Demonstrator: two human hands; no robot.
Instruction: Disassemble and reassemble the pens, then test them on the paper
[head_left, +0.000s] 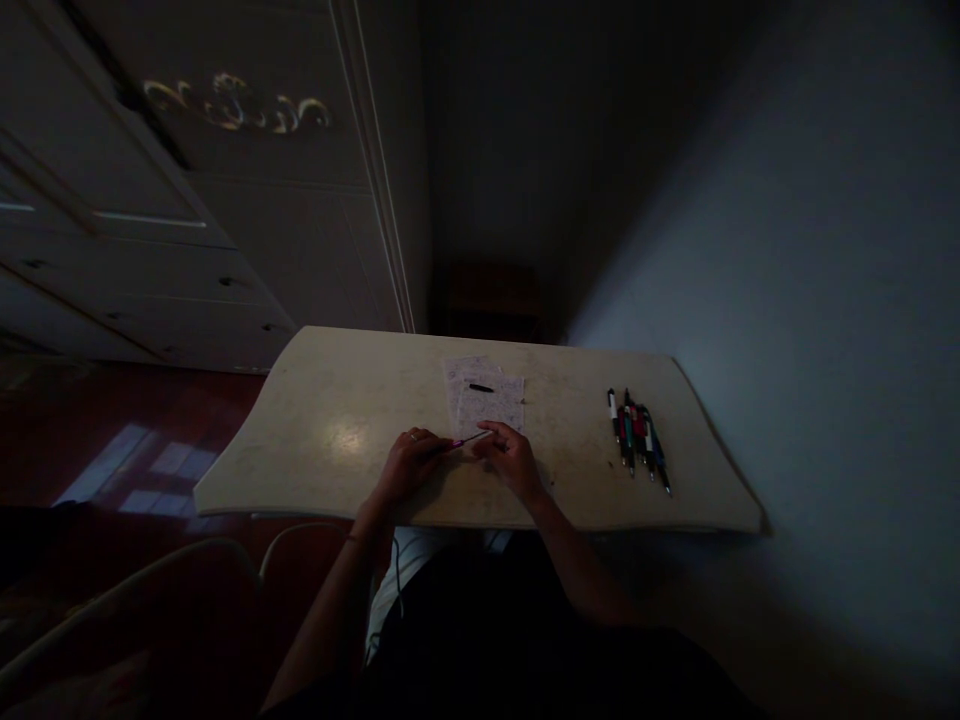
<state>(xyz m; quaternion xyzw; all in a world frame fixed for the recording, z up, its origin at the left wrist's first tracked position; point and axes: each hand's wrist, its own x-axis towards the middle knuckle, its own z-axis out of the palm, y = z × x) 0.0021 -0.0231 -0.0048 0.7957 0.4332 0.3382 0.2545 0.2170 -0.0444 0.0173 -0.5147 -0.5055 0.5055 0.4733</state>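
My left hand [409, 460] and my right hand [510, 458] rest near the front edge of a pale table [337, 430]. Between them they hold a thin pen [471, 439] with a purple end, the left fingers closed on the purple end and the right fingers closed on the other end. Just beyond the hands lie sheets of paper [486, 397] with scribbles, and a small black pen cap or short pen [481, 388] lies on them.
A row of several pens [637, 435] in red, green, blue and black lies on the table's right part. A white cabinet with a gilded ornament [225, 200] stands at the back left. A blue-grey wall [787, 300] runs along the right.
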